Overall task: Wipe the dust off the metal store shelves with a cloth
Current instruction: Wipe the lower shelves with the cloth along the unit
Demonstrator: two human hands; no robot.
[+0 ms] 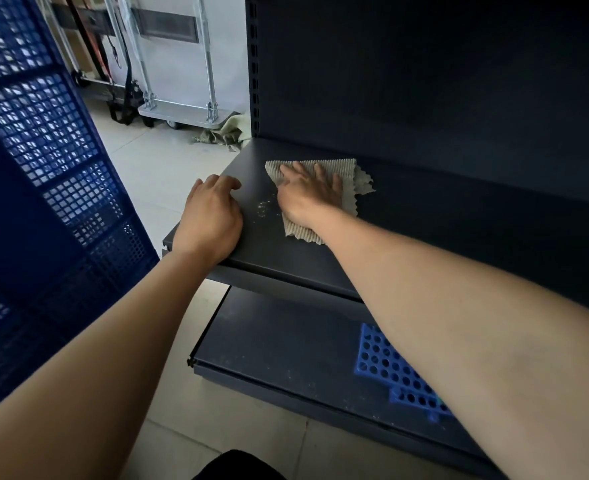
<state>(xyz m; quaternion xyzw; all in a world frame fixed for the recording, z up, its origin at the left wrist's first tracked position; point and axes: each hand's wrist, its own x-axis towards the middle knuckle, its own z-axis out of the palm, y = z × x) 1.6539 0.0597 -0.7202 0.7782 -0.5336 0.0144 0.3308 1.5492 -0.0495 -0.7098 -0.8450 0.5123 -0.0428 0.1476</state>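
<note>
Beneath the fingers lies a dark grey metal shelf in a pale-tiled room, a blue perforated crate left of them and a steel trolley beyond. The right hand presses flat, fingers spread, on a beige ribbed cloth with zigzag edges; the left hand rests beside it, fingers loosely bent, white dust specks between.

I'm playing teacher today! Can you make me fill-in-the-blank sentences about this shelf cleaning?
1. The right hand presses a ____ flat on the upper shelf.
2. White dust specks lie ____ the left hand and the right hand.
3. The perforated mats on the lower shelf are ____.

Missing words: cloth; between; blue.
</note>
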